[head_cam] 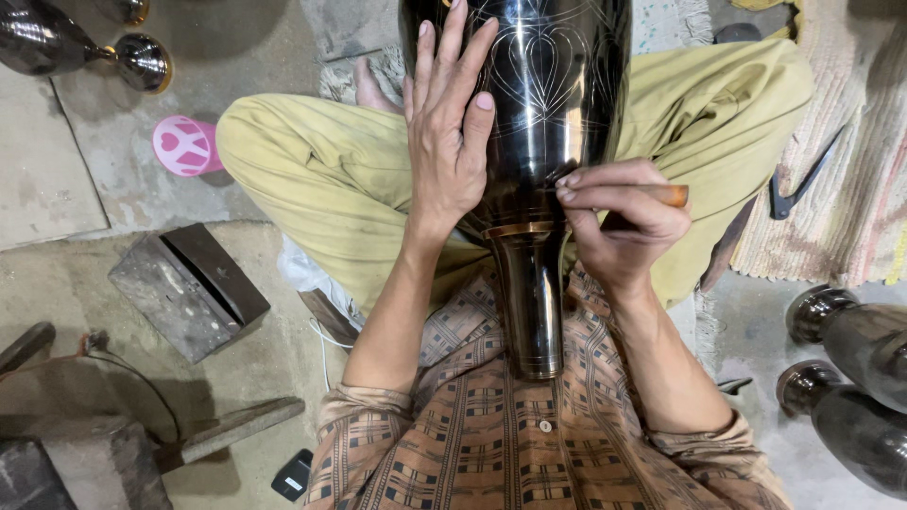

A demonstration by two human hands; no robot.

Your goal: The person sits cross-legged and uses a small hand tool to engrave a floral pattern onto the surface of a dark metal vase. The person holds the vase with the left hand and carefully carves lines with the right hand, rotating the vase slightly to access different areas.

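I see a large dark metal vase (543,104) lying across the lap, its narrow neck pointing toward the chest and its wide body running out past the top edge of the view. Fine engraved line patterns, heart-like loops, show on the polished body.

Left hand (446,142): grip released, palm and spread fingers laid flat against the left side of the vase body, steadying it. Nothing is enclosed in it.

Right hand (619,212): grip clenched on a thin engraving tool (661,195) with a wooden handle, held pen-fashion between thumb and fingers. The tool's tip meets the vase surface just above the brass-coloured band at the shoulder; the exact contact point is too small for me to make out.

The person sits cross-legged on the floor in olive trousers (321,179) and a checked shirt (491,434).

Surroundings: a grey metal block (189,288) on the concrete floor to the left, a pink round lid (182,145) beyond it, and a dark goblet-shaped vessel (85,47) at the upper left. Two more dark vases (850,368) lie at the lower right. A striped rug (850,189) lies on the right, with a dark pointed tool (798,184) on it.
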